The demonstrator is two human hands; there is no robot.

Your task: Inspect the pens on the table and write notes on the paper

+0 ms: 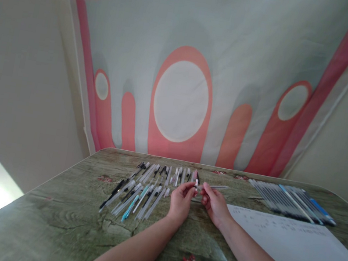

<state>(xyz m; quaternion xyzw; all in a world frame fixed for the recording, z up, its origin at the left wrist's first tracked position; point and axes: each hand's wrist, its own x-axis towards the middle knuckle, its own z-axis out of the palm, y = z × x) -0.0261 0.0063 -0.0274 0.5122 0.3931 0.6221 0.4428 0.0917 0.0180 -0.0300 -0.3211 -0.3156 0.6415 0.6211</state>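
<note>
Near the far middle of the table my left hand [181, 201] and my right hand [215, 205] meet, fingertips pinched close together. A slim translucent pen [220, 187] sticks out to the right from the fingers of my right hand. My left fingers close on its other end, which is mostly hidden. A small white piece with a dark band [197, 182] shows between the hands; whether it is held or lies behind cannot be made out. Left of my hands lies a back row of pens [168, 176] and a front row of pens [137, 200], some capped.
A large white sheet [300, 254] with faint writing lies at the right, under my right forearm. Behind it a row of grey and blue pens [292, 203] lies side by side. The wood-patterned table [72, 220] ends at a wall with a pink-patterned hanging [181, 105].
</note>
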